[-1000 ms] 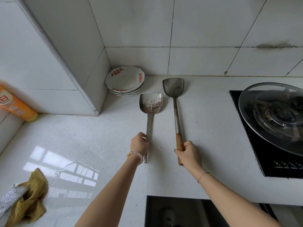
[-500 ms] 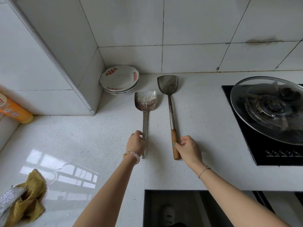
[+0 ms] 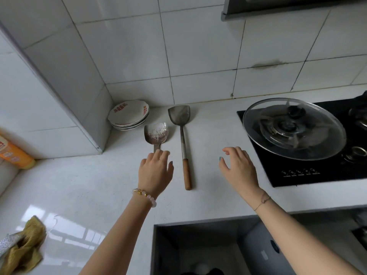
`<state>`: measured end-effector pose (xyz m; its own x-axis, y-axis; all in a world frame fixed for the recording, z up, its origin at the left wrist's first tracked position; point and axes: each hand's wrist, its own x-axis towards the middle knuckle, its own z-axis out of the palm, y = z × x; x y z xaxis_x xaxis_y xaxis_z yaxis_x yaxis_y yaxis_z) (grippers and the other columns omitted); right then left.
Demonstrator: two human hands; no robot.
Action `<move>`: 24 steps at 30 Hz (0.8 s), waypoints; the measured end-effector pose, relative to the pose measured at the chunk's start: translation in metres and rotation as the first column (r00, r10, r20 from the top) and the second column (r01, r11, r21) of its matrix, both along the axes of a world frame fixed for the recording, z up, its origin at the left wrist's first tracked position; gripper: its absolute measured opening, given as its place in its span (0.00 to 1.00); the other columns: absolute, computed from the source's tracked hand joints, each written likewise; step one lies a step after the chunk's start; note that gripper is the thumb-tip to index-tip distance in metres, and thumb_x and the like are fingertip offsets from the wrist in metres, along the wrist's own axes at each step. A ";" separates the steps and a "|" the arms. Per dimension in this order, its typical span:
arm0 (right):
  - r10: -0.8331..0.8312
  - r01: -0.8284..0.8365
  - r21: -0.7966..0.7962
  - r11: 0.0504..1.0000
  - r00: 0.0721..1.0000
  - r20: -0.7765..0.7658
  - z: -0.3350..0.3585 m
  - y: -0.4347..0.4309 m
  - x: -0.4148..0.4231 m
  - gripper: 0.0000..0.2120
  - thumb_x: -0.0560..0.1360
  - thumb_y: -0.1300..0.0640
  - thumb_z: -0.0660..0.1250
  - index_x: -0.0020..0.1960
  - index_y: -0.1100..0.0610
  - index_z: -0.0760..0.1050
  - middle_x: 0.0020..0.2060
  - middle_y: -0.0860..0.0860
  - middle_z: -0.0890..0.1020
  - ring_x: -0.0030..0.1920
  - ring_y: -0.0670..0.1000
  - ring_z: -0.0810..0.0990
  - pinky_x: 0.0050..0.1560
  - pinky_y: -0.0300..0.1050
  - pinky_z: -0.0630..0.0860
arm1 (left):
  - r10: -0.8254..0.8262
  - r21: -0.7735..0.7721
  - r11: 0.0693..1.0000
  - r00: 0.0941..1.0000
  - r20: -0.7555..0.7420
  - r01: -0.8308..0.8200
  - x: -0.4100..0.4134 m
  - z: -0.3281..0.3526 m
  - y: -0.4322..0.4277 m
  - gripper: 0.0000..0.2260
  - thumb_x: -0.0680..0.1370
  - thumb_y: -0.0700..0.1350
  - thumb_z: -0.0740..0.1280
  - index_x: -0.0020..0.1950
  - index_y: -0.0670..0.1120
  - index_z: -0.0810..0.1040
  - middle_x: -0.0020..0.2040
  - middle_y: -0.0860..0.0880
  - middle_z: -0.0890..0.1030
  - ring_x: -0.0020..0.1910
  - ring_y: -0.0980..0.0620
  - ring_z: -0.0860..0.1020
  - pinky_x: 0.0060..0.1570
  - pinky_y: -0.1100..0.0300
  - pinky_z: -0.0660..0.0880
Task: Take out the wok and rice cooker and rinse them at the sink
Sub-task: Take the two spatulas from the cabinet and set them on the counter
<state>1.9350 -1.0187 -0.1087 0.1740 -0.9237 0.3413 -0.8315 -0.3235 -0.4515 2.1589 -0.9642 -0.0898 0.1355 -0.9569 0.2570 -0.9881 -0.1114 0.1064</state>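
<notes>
Two metal spatulas lie side by side on the white counter [image 3: 95, 179]. The short all-metal spatula [image 3: 156, 133] has its handle hidden under my left hand [image 3: 155, 171], which hovers over it with fingers apart. The long spatula with a wooden handle [image 3: 183, 147] lies free to the right of that hand. My right hand [image 3: 238, 169] is lifted off it, open, between the spatula and the stove. No wok or rice cooker is clearly in view; an open cupboard [image 3: 198, 251] under the counter shows a pale rounded object.
A glass lid [image 3: 294, 128] covers a burner on the black gas hob [image 3: 309, 173] at right. A stack of plates [image 3: 129, 115] sits in the tiled corner. An orange bottle [image 3: 14, 153] and a yellow cloth with a silver scourer [image 3: 25, 247] lie at left.
Both hands let go of the spatula handles and lifted off. My right hand moved right toward the hob. The view tilted up and back, revealing the cupboard opening and hood.
</notes>
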 end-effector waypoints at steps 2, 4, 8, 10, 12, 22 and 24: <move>0.004 -0.004 -0.080 0.997 1.000 -0.003 0.008 0.009 -0.026 0.17 0.73 0.52 0.58 0.52 0.61 0.77 0.45 0.56 0.81 0.44 0.59 0.79 0.42 0.49 0.76 | -0.050 -0.051 0.997 0.998 0.047 0.053 -0.022 0.008 0.009 0.12 0.72 0.44 0.69 0.54 0.42 0.79 0.50 0.45 0.81 0.45 0.42 0.80 0.42 0.50 0.76; 0.009 -0.010 -0.112 0.994 1.000 -0.012 0.014 0.020 -0.052 0.19 0.72 0.50 0.55 0.52 0.61 0.77 0.44 0.55 0.81 0.43 0.59 0.79 0.42 0.50 0.77 | -0.085 -0.104 0.990 0.994 0.070 0.092 -0.050 0.017 0.021 0.11 0.71 0.44 0.71 0.52 0.42 0.79 0.48 0.45 0.81 0.43 0.42 0.80 0.40 0.51 0.76; 0.017 -0.019 -0.133 0.991 1.000 -0.017 0.019 0.044 -0.098 0.21 0.73 0.49 0.55 0.53 0.62 0.77 0.46 0.56 0.80 0.45 0.59 0.79 0.44 0.52 0.78 | -0.136 -0.208 0.966 0.987 0.089 0.152 -0.107 0.033 0.048 0.13 0.75 0.48 0.61 0.53 0.42 0.79 0.49 0.45 0.81 0.45 0.44 0.80 0.41 0.52 0.77; 0.031 -0.035 -0.153 0.988 0.999 -0.028 0.021 0.059 -0.119 0.21 0.73 0.49 0.55 0.54 0.62 0.77 0.46 0.56 0.80 0.46 0.59 0.78 0.44 0.53 0.78 | -0.154 -0.231 0.958 0.983 0.097 0.173 -0.135 0.037 0.065 0.17 0.74 0.49 0.57 0.53 0.42 0.79 0.49 0.45 0.81 0.45 0.44 0.80 0.42 0.52 0.77; 0.045 -0.051 -0.169 0.984 0.998 -0.035 0.025 0.076 -0.144 0.21 0.73 0.49 0.55 0.55 0.62 0.76 0.47 0.56 0.80 0.47 0.58 0.78 0.45 0.53 0.78 | -0.147 -0.224 0.961 0.985 0.096 0.165 -0.161 0.036 0.083 0.18 0.74 0.50 0.57 0.55 0.43 0.78 0.50 0.45 0.81 0.47 0.44 0.80 0.45 0.52 0.77; 0.008 -0.034 -0.159 0.987 0.987 -0.158 0.027 0.158 -0.282 0.26 0.75 0.48 0.54 0.67 0.61 0.70 0.63 0.55 0.75 0.65 0.56 0.71 0.63 0.53 0.72 | -0.197 -0.122 0.970 0.974 0.110 0.210 -0.292 0.015 0.168 0.21 0.75 0.53 0.58 0.65 0.45 0.72 0.63 0.44 0.77 0.64 0.43 0.74 0.62 0.43 0.70; -0.004 -0.025 -0.161 0.987 0.984 -0.177 0.028 0.167 -0.304 0.27 0.76 0.47 0.53 0.69 0.61 0.68 0.65 0.56 0.74 0.67 0.56 0.69 0.65 0.54 0.70 | -0.201 -0.129 0.968 0.971 0.130 0.217 -0.306 0.017 0.179 0.22 0.76 0.54 0.57 0.66 0.46 0.69 0.65 0.44 0.76 0.66 0.43 0.72 0.64 0.41 0.68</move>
<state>1.6307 -0.8516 -0.0804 0.2539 -0.8566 0.4492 -0.8898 -0.3890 -0.2387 1.8526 -0.7848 -0.0732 -0.1019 -0.9135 0.3938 -0.9942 0.1070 -0.0091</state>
